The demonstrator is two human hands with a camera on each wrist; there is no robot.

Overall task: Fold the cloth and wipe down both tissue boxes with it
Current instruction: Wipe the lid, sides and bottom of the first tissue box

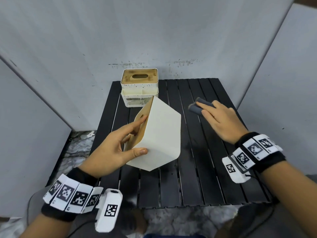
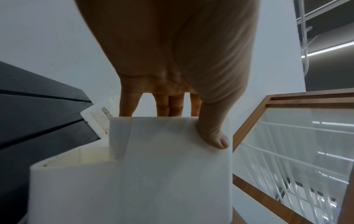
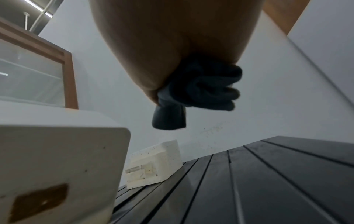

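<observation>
My left hand [image 1: 120,143] grips a plain white tissue box [image 1: 161,134] tilted up off the table, thumb on its white side, fingers on its wooden lid. In the left wrist view the thumb [image 2: 214,133] presses the white box [image 2: 153,174]. My right hand [image 1: 217,121] holds a folded dark grey cloth [image 1: 200,107] above the table, right of the box and apart from it. The cloth [image 3: 197,94] bunches under my palm in the right wrist view. A second, speckled tissue box [image 1: 139,88] with a wooden lid stands at the table's back.
The black slatted table [image 1: 197,177] carries both boxes; its front edge is near me. Grey panels [image 1: 51,48] wall it in on the left, back and right. Patterned floor shows at the left [image 1: 77,146].
</observation>
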